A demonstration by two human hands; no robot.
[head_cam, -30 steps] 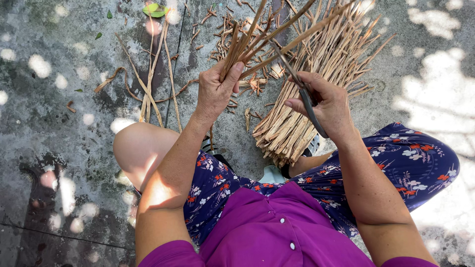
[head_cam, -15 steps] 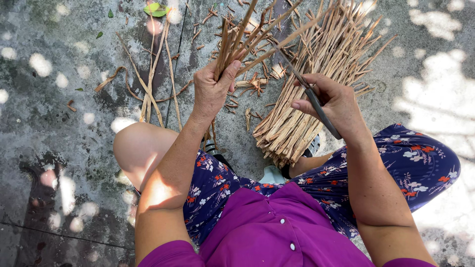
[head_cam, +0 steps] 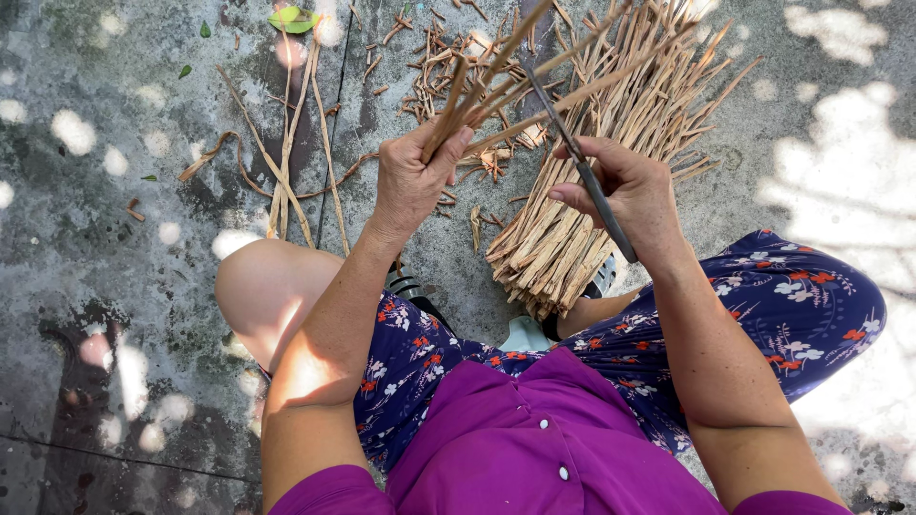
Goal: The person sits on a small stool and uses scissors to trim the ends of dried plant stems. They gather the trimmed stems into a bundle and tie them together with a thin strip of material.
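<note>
My left hand [head_cam: 412, 181] is closed around a small bunch of thin brown sticks [head_cam: 496, 81] that fan upward and to the right. My right hand [head_cam: 630, 195] grips a dark knife [head_cam: 577, 157], its blade lying across the held sticks just right of my left hand. Under my right hand lies a big pile of cut brown strips [head_cam: 592, 181] on the concrete ground, spreading away from me. I sit low with bare knees out, in a purple top and flowered shorts.
Short chips and shavings [head_cam: 448, 67] litter the ground beyond my left hand. A few long loose strips [head_cam: 291, 157] lie to the left by my left knee [head_cam: 258, 291]. A green leaf [head_cam: 294, 17] rests at the top. Sunlight dapples the grey concrete.
The left hand and its bunch of sticks stay nearly in place. The right hand with the knife dropped lower and right half a second ago, then rose back against the sticks.
</note>
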